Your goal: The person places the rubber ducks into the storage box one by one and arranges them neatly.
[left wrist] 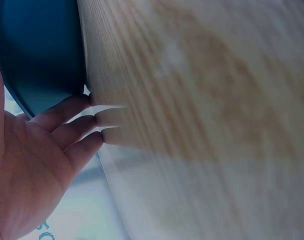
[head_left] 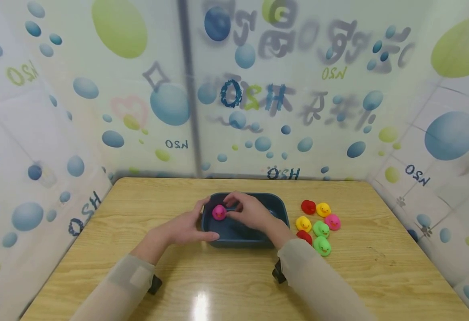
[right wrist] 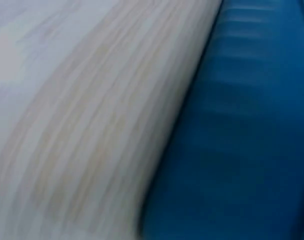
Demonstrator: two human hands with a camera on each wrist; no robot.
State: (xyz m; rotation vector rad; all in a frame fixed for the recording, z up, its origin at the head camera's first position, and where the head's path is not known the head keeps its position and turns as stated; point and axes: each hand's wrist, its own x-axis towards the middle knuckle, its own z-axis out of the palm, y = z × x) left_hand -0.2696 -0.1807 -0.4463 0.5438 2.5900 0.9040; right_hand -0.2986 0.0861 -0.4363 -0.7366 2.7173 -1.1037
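A dark blue tray (head_left: 238, 243) stands on the table, with a pink rubber duck (head_left: 219, 212) inside at its left end. My left hand (head_left: 184, 227) is at the tray's left end, thumb stretched along the front corner. In the left wrist view its fingers are loosely extended, their tips down at the table beside the tray. Over the tray reaches my right hand (head_left: 252, 214), thumb and fingers parted, the tips right beside the pink duck. The right wrist view is blurred and shows only the tray (right wrist: 232, 150) and the tabletop.
Right of the tray, several rubber ducks sit grouped on the wooden table (head_left: 379, 267): red (head_left: 308, 207), yellow (head_left: 323, 209), green (head_left: 322, 245) and another pink duck (head_left: 332, 222). A patterned curtain (head_left: 234, 133) hangs behind the table and along both sides.
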